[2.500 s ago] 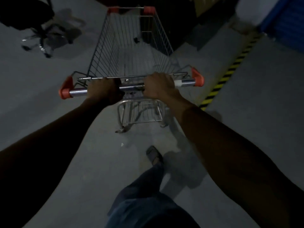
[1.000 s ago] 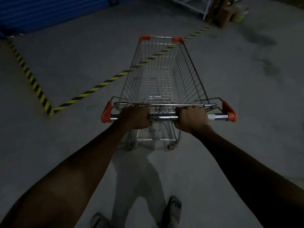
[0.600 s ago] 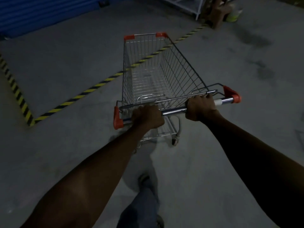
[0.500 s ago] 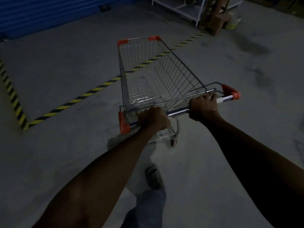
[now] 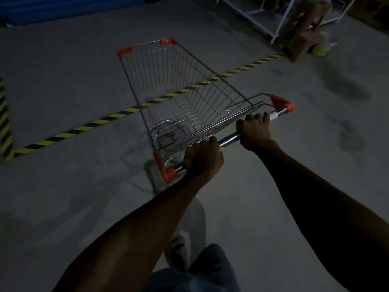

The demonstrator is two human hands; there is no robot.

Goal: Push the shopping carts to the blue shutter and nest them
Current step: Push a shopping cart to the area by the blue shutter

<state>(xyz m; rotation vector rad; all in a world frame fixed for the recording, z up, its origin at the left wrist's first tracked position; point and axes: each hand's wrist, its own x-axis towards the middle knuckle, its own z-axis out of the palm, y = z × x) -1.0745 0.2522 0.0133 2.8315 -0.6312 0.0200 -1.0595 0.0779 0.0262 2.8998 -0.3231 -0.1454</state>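
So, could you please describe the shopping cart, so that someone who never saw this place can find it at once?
Start from the blue shutter at the top left, then follow the yellow-and-black floor tape across the grey concrete. The shopping cart stands over that tape, its handle gripped by the left hand and the right hand. It is the only wire basket here, with orange corner caps.

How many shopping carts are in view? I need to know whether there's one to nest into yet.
1: the shopping cart held by the left hand and right hand. Others may lie outside the frame.
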